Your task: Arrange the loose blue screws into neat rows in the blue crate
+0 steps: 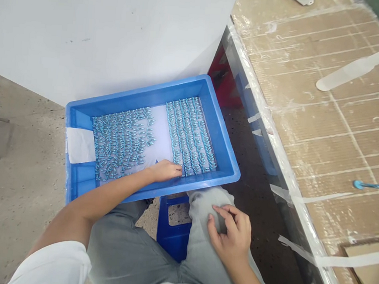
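A blue plastic bin [224,138] stands in front of me, with a white sheet [161,126] on its floor. On the sheet lie many small blue, shiny, pin-like pieces: a denser group [117,138] on the left, and neat slanting rows [190,135] on the right. My left hand [166,171] reaches inside the near wall, at the lower end of the right-hand rows. Its fingers are closed together, and whatever they hold is hidden. Over my knee, outside the bin, my right hand [233,233] is loosely curled, thumb and fingers apart, with nothing visible in it.
A cardboard-covered table [309,125] with plastic wrap and tape runs along the right. A blue tool-like piece [371,186] and a pale flat strip [346,73] lie on it. Behind the bin rises a white panel [103,30]. Below is a blue stool [171,241].
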